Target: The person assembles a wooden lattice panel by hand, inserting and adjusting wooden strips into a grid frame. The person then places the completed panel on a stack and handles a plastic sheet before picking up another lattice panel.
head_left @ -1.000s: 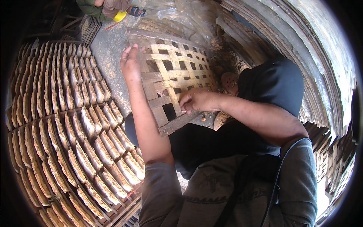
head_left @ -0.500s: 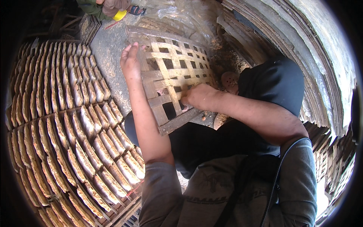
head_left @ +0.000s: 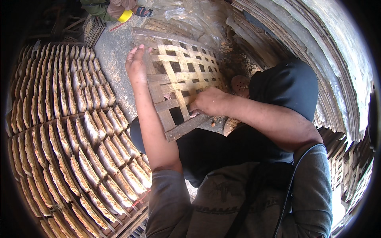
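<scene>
A woven bamboo tray with a wooden frame stands tilted in front of me, above my lap. My left hand is closed on its left edge, near the top corner, with the thumb and fingertips at the wooden strip. Lower down, my right hand grips at the lattice close to the near edge. Its fingers curl round the slats, and some fingertips show through the square gaps. What lies behind the tray is mostly hidden.
To my left stand long rows of upright slabs on wooden racks. Stacked sheets lean at the right, with clear plastic sheeting at the far side. Another person's sandalled foot is at the top. Crumbs litter the floor.
Almost nothing differs. My right hand has shifted very slightly on the lattice, and the tray keeps nearly the same tilt.
</scene>
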`<state>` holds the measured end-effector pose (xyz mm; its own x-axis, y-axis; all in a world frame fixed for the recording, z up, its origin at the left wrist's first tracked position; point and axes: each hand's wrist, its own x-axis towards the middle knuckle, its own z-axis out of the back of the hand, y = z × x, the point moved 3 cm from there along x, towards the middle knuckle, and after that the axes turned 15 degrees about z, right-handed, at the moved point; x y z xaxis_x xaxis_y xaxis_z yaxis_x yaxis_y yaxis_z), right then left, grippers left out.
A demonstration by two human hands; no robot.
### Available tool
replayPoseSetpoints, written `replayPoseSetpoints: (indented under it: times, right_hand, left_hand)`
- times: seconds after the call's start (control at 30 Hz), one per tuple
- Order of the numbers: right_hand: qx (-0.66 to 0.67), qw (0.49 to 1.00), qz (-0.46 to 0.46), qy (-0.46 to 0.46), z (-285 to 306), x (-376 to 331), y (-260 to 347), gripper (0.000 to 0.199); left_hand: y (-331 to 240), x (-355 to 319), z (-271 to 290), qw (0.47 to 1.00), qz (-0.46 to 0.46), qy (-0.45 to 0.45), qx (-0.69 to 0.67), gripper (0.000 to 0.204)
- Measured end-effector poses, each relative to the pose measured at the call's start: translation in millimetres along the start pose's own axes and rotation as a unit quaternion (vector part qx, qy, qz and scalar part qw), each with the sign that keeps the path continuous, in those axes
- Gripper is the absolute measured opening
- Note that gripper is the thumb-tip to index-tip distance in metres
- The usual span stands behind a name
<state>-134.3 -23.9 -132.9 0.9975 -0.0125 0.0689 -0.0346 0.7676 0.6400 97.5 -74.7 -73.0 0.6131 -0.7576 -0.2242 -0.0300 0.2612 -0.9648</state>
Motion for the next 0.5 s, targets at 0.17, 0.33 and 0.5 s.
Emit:
replayPoseSetpoints:
  times: [0.17,0.33,0.5]
  right_hand:
    - [0.03,0.988,-0.112,0.105,-12,5,-2,0.029]
    - [-0.067,0.987,-0.04,0.143,-8,7,10,0.025]
    - [0.039,0.993,-0.09,0.067,-1,4,5,0.021]
  left_hand:
    - [-1,-1,0,1.0,0.004,0.002,0.003,0.033]
    - [-4,-8,-4,1.0,0.005,-0.017,0.007,0.039]
    - [-11,-16,-11,1.0,0.012,-0.019,0.005,0.048]
